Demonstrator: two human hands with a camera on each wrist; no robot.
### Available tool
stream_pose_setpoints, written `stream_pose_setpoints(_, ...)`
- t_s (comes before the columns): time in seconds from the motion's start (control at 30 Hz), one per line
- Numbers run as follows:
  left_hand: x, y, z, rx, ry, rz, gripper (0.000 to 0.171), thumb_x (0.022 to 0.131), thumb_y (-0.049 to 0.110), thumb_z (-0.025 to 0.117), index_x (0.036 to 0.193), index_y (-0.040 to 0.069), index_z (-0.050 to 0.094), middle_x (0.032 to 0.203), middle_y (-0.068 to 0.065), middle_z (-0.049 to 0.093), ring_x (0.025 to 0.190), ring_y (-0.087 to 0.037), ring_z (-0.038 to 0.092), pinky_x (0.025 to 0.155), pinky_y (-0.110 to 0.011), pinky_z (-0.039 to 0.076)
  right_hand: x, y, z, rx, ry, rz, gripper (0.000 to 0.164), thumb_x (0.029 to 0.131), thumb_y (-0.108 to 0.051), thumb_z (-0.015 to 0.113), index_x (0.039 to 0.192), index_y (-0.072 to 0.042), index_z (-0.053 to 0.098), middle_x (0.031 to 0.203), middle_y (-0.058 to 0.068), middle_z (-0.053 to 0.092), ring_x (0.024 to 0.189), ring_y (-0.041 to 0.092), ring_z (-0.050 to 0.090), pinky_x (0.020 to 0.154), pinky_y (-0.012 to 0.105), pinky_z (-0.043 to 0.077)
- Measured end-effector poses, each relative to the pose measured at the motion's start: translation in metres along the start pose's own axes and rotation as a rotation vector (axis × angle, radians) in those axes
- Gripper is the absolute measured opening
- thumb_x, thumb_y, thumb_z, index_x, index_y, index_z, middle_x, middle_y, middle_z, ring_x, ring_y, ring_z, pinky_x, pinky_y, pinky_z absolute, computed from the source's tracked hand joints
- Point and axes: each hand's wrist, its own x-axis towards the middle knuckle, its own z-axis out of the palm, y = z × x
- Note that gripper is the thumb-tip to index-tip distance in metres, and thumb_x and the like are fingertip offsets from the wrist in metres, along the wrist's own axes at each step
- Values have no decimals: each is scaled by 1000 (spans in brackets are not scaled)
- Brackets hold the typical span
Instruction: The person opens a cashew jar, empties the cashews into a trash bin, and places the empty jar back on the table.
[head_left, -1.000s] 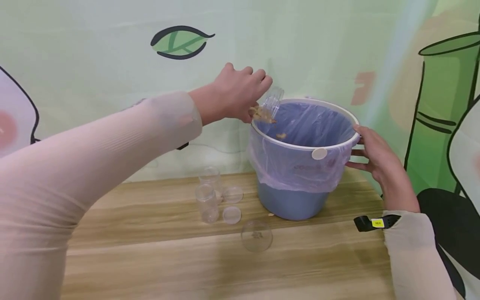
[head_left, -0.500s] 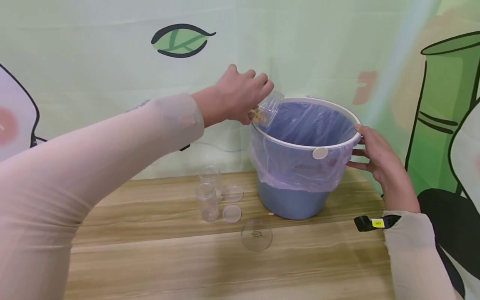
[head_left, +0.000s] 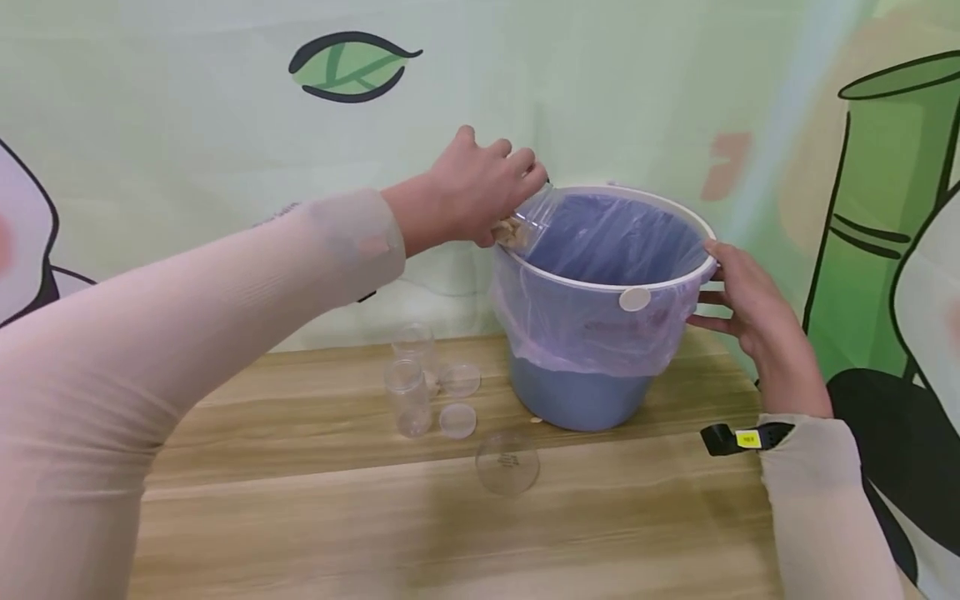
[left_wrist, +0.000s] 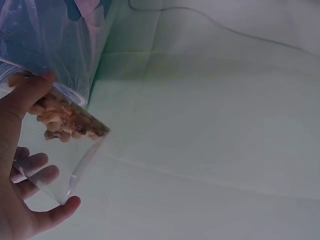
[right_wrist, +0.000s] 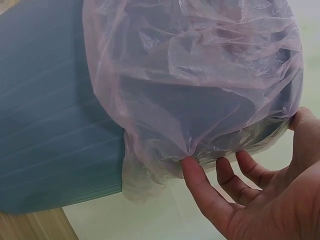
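My left hand (head_left: 483, 187) grips a clear plastic jar (head_left: 538, 208), tipped mouth-down at the left rim of a blue bucket (head_left: 577, 402). Pale brown, nut-like pieces (left_wrist: 62, 117) lie heaped along the jar's lower side in the left wrist view. A thin pinkish-clear bag (head_left: 555, 321) lines the bucket and folds over its outside. On the bucket's right side my right hand (head_left: 761, 304) holds on, thumb at the white rim and fingers spread below it. Its fingertips press against the bag in the right wrist view (right_wrist: 215, 60).
Two clear jars, a front one (head_left: 408, 404) and a back one (head_left: 414, 337), stand upright left of the bucket on the wooden table (head_left: 337, 533). Beside them lie two small clear lids (head_left: 457, 421) and a larger clear disc (head_left: 507, 463). A printed cloth (head_left: 225, 100) hangs behind.
Pieces were dropping from the jar into the bucket a second ago; none are seen falling now. The left hand stays at the rim, the jar's angle slightly changed. The right hand keeps its hold.
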Motion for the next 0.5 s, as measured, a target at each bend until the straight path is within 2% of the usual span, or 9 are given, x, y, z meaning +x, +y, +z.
stream_pose_setpoints(0.2, 2, 2, 1, 31, 9, 26, 87, 79, 39, 83, 145, 4, 39, 139, -14, 49, 116, -36, 53, 91, -61, 46, 0, -2, 3, 5, -3, 8, 51, 101, -65, 40, 121, -19, 51, 116, 1, 50, 94, 16, 64, 77, 36, 61)
stream_pose_setpoints(0.5, 4, 1, 4, -13, 5, -15, 89, 78, 43, 84, 144, 3, 39, 136, -13, 49, 117, -37, 53, 91, -62, 46, 2, -1, 1, 0, -4, 2, 49, 101, -64, 40, 120, -20, 51, 115, 0, 49, 93, 15, 64, 76, 36, 60)
